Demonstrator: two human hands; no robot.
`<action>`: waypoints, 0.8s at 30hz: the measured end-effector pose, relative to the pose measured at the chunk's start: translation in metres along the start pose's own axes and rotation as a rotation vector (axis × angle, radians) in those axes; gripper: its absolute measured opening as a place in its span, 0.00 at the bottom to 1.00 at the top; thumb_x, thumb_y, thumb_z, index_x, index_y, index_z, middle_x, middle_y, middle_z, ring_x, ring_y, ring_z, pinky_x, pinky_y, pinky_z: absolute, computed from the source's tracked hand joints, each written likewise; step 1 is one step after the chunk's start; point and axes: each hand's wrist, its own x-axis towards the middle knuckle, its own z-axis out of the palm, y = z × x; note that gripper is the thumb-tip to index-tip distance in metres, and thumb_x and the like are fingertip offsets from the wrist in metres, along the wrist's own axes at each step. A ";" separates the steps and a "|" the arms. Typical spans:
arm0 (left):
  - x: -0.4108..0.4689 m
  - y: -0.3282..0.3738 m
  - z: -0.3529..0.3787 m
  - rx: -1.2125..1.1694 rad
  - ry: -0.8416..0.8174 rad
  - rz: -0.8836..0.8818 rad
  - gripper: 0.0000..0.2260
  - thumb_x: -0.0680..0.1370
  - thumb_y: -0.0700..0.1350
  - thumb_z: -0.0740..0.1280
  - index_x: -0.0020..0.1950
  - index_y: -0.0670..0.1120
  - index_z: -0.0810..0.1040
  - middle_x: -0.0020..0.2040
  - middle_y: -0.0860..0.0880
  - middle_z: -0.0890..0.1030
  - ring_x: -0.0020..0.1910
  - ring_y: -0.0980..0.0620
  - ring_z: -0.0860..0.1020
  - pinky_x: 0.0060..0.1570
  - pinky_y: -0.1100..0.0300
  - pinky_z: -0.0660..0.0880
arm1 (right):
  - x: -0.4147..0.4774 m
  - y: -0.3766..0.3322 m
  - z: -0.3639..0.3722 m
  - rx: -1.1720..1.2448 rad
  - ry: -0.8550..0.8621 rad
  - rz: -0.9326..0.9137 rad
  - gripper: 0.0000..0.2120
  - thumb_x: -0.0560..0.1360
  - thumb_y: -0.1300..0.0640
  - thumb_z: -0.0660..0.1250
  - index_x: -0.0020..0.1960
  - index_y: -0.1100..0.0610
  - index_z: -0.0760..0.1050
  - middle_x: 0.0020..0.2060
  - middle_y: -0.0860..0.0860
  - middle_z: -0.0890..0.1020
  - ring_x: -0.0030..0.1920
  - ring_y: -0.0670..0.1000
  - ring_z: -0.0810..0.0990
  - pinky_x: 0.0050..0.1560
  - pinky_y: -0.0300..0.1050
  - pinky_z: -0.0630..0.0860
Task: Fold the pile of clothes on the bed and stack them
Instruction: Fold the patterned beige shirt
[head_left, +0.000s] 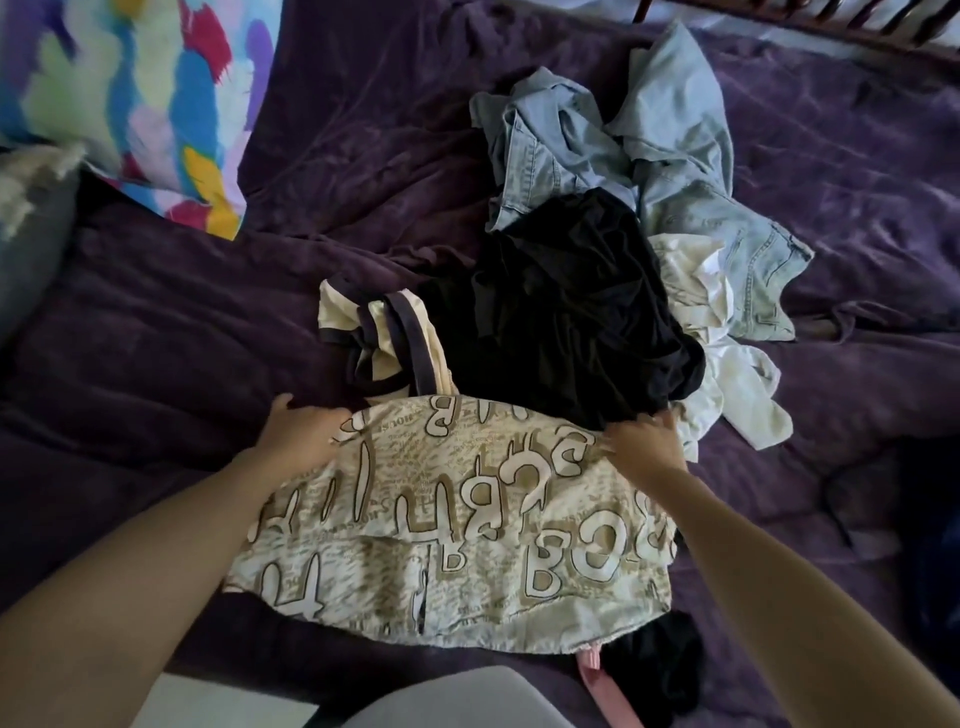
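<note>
A beige garment printed with big white letters (457, 525) lies spread on the purple bed cover (171, 338) in front of me. My left hand (298, 428) grips its far left corner, fingers curled under the edge. My right hand (647, 441) holds its far right corner, beside the black garment (561, 312). Behind it sits the unfolded pile: the black garment on top, a cream top with dark trim (374, 332) at the left, light blue denim (644, 150) at the back and a white piece (727, 374) at the right.
A bright multicoloured pillow (140, 98) and a grey cushion (31, 223) lie at the far left. A dark wooden bed frame (810, 26) runs along the top right. A black item and a pink strap (608, 675) lie at the near edge.
</note>
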 end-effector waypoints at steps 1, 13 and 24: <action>-0.006 -0.007 -0.003 0.010 0.107 0.055 0.11 0.77 0.52 0.65 0.57 0.49 0.75 0.49 0.53 0.81 0.51 0.53 0.79 0.61 0.53 0.62 | -0.011 0.009 0.000 0.020 0.076 -0.002 0.10 0.72 0.53 0.67 0.53 0.53 0.78 0.50 0.49 0.81 0.58 0.54 0.75 0.63 0.52 0.60; -0.132 -0.035 0.061 0.094 0.936 0.466 0.05 0.70 0.43 0.60 0.38 0.44 0.75 0.31 0.46 0.76 0.39 0.47 0.70 0.39 0.53 0.63 | -0.196 0.009 0.098 0.243 0.778 -0.265 0.04 0.73 0.56 0.59 0.48 0.54 0.69 0.38 0.53 0.82 0.46 0.53 0.71 0.47 0.49 0.65; -0.192 0.020 0.121 -0.093 0.541 0.052 0.31 0.75 0.69 0.47 0.48 0.46 0.78 0.42 0.43 0.77 0.45 0.42 0.71 0.45 0.47 0.66 | -0.210 -0.045 0.115 0.908 0.086 0.576 0.23 0.72 0.47 0.70 0.62 0.59 0.72 0.60 0.58 0.72 0.62 0.59 0.70 0.58 0.54 0.68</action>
